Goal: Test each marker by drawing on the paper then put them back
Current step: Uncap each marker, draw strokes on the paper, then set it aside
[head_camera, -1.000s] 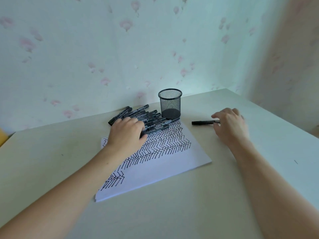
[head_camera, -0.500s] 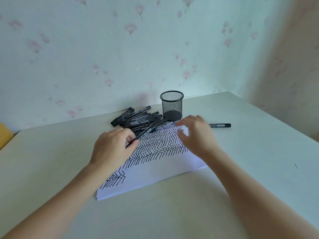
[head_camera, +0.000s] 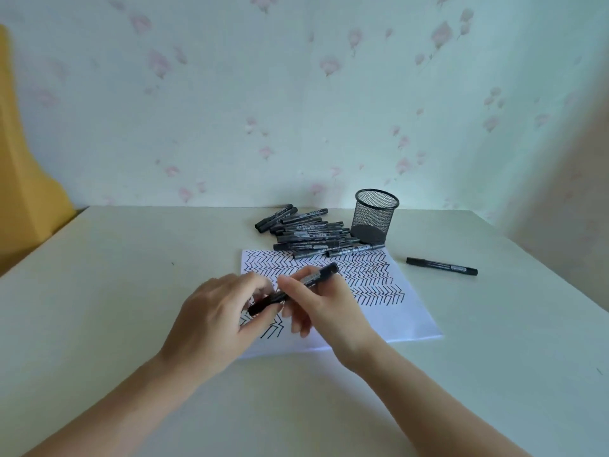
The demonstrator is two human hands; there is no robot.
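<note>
A black marker [head_camera: 321, 276] is held slantwise above the paper by both hands. My left hand [head_camera: 217, 321] pinches its lower end and my right hand [head_camera: 324, 310] grips its middle. The white paper [head_camera: 400, 316] lies on the table, covered with rows of black zigzag strokes. Behind it sits a pile of several black markers [head_camera: 306, 234]. A black mesh pen cup [head_camera: 374, 216] stands upright to the right of the pile. One single marker [head_camera: 441, 266] lies alone on the table to the right of the paper.
The pale table [head_camera: 131, 291] meets a flowered wall at the back. A yellow object [head_camera: 23, 179] stands at the far left beyond the table's edge. The table's right edge runs diagonally at the right.
My left hand took a marker from the pile and brought it toward me over the paper. My right hand left the single marker on the table and came across to grip the held one.
</note>
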